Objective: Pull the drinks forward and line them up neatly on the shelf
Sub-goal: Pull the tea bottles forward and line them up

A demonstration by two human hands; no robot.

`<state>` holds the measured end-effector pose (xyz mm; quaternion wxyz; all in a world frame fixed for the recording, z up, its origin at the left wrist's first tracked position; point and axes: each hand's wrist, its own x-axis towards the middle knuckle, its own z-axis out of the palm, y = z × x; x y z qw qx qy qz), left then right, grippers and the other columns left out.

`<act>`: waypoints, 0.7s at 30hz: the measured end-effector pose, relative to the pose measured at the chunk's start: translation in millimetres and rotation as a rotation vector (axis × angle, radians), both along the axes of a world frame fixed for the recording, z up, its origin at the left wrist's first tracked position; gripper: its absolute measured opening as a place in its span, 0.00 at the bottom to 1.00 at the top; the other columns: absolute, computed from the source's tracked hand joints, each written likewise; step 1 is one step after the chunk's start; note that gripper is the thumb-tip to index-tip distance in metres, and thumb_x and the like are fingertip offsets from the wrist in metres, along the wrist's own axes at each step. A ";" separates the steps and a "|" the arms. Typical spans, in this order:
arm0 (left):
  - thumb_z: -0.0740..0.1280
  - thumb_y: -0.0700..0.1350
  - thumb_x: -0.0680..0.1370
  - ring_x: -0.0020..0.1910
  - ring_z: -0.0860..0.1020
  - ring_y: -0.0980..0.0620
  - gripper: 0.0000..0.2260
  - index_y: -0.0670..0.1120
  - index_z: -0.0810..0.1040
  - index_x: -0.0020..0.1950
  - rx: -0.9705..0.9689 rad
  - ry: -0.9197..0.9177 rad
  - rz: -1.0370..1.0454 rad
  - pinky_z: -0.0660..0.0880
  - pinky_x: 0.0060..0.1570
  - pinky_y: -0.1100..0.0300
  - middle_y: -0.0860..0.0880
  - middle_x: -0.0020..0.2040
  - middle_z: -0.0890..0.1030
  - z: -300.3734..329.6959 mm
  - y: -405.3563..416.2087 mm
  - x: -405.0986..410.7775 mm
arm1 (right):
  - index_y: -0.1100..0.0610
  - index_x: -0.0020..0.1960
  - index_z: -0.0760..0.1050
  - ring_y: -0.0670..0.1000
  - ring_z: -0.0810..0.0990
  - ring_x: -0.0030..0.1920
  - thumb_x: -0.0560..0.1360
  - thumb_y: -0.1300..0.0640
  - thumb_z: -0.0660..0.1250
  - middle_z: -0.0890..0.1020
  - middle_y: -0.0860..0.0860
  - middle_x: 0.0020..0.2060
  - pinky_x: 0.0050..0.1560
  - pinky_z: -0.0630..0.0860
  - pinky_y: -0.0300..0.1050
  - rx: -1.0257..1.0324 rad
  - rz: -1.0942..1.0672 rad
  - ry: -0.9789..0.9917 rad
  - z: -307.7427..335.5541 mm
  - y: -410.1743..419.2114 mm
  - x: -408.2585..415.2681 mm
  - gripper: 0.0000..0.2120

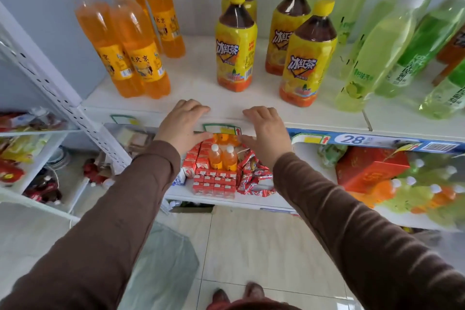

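On the white shelf (201, 93) stand several orange soda bottles (141, 58) at the left, two in front and two behind. In the middle are several yellow iced tea bottles (235, 45); the nearest one (305, 58) stands right of centre. Pale green lime drink bottles (372, 58) fill the right side. My left hand (185, 124) and my right hand (265, 131) rest on the shelf's front edge, fingers relaxed, holding nothing. Both sit in the gap in front of the iced tea bottles, touching no bottle.
A white perforated upright (50, 83) bounds the shelf at the left. A price strip (352, 139) runs along the front edge. The lower shelf holds red cartons (214, 181), two small orange bottles (222, 157), snack packs and a red box (370, 168). Tiled floor lies below.
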<state>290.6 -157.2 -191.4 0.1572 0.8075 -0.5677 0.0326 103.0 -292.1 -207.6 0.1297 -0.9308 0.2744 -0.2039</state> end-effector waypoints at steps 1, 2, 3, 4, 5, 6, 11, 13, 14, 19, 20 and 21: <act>0.76 0.52 0.71 0.60 0.71 0.44 0.28 0.44 0.75 0.69 -0.023 -0.005 -0.002 0.70 0.62 0.49 0.45 0.60 0.77 -4.7 0.3 0.6 | 0.58 0.69 0.75 0.59 0.73 0.62 0.73 0.50 0.74 0.78 0.55 0.62 0.63 0.73 0.54 -0.023 -0.015 -0.006 -4.5 0.9 0.8 0.27; 0.75 0.52 0.72 0.59 0.71 0.43 0.28 0.44 0.75 0.69 -0.048 -0.012 -0.006 0.70 0.61 0.49 0.45 0.60 0.77 -8.6 0.4 1.4 | 0.58 0.68 0.75 0.59 0.74 0.61 0.73 0.50 0.74 0.78 0.55 0.61 0.62 0.73 0.53 -0.044 -0.027 -0.017 -8.1 1.5 1.5 0.26; 0.75 0.51 0.72 0.59 0.72 0.43 0.27 0.43 0.75 0.69 -0.074 -0.018 -0.008 0.70 0.61 0.49 0.45 0.59 0.77 -11.5 0.1 2.2 | 0.58 0.67 0.76 0.59 0.74 0.61 0.73 0.51 0.74 0.79 0.55 0.61 0.61 0.73 0.53 -0.058 -0.039 -0.033 -11.2 1.8 2.2 0.25; 0.74 0.51 0.73 0.58 0.72 0.43 0.26 0.43 0.76 0.68 -0.099 -0.025 -0.011 0.70 0.60 0.50 0.44 0.59 0.77 -13.8 -0.6 3.1 | 0.58 0.66 0.76 0.59 0.74 0.60 0.72 0.51 0.74 0.79 0.55 0.60 0.61 0.73 0.53 -0.072 -0.050 -0.050 -14.1 1.5 3.0 0.25; 0.74 0.51 0.73 0.58 0.72 0.42 0.25 0.43 0.76 0.67 -0.121 -0.034 -0.013 0.70 0.60 0.51 0.44 0.58 0.77 -16.3 -1.3 4.1 | 0.58 0.65 0.77 0.59 0.75 0.60 0.72 0.51 0.74 0.79 0.55 0.60 0.60 0.73 0.53 -0.090 -0.061 -0.061 -16.9 1.3 3.9 0.24; 0.74 0.51 0.73 0.58 0.72 0.42 0.24 0.43 0.77 0.66 -0.142 -0.043 -0.013 0.69 0.60 0.52 0.44 0.58 0.77 -18.6 -1.8 4.8 | 0.58 0.65 0.77 0.59 0.75 0.59 0.72 0.51 0.74 0.80 0.55 0.59 0.59 0.73 0.53 -0.109 -0.070 -0.069 -19.7 1.4 4.6 0.24; 0.73 0.51 0.73 0.55 0.73 0.43 0.20 0.43 0.80 0.61 -0.216 -0.060 0.001 0.69 0.57 0.54 0.45 0.54 0.78 -28.2 -7.2 10.0 | 0.58 0.63 0.77 0.60 0.75 0.58 0.73 0.53 0.73 0.79 0.55 0.58 0.58 0.72 0.53 -0.144 -0.109 -0.125 -28.5 2.6 9.4 0.20; 0.73 0.51 0.73 0.55 0.74 0.43 0.19 0.43 0.81 0.60 -0.236 -0.062 0.005 0.70 0.56 0.53 0.45 0.53 0.79 -29.7 -8.2 11.3 | 0.58 0.63 0.77 0.59 0.75 0.58 0.74 0.54 0.71 0.80 0.55 0.58 0.57 0.72 0.52 -0.154 -0.126 -0.133 -30.3 2.9 11.3 0.19; 0.73 0.51 0.73 0.54 0.74 0.43 0.19 0.43 0.81 0.60 -0.244 -0.064 0.001 0.71 0.56 0.53 0.45 0.53 0.79 -29.7 -8.4 11.4 | 0.57 0.63 0.77 0.59 0.75 0.58 0.74 0.54 0.71 0.80 0.54 0.58 0.57 0.72 0.52 -0.157 -0.130 -0.135 -30.9 3.1 12.0 0.18; 0.73 0.51 0.74 0.54 0.74 0.43 0.18 0.42 0.81 0.60 -0.243 -0.070 -0.015 0.71 0.56 0.52 0.45 0.53 0.79 -27.0 -9.4 11.4 | 0.57 0.63 0.77 0.58 0.74 0.59 0.75 0.54 0.70 0.79 0.54 0.59 0.58 0.72 0.52 -0.164 -0.136 -0.134 -31.9 3.9 12.4 0.18; 0.73 0.51 0.74 0.54 0.74 0.43 0.18 0.43 0.81 0.60 -0.240 -0.074 -0.018 0.71 0.56 0.52 0.45 0.54 0.79 -26.4 -9.6 11.3 | 0.57 0.64 0.76 0.58 0.74 0.59 0.76 0.54 0.70 0.79 0.54 0.59 0.59 0.72 0.52 -0.163 -0.137 -0.131 -31.0 4.3 12.5 0.18; 0.73 0.51 0.74 0.54 0.74 0.43 0.18 0.43 0.81 0.60 -0.234 -0.079 -0.022 0.71 0.56 0.52 0.45 0.54 0.79 -25.6 -9.5 11.3 | 0.57 0.64 0.76 0.58 0.74 0.59 0.76 0.54 0.70 0.79 0.54 0.59 0.59 0.72 0.52 -0.156 -0.135 -0.126 -29.4 4.7 12.3 0.18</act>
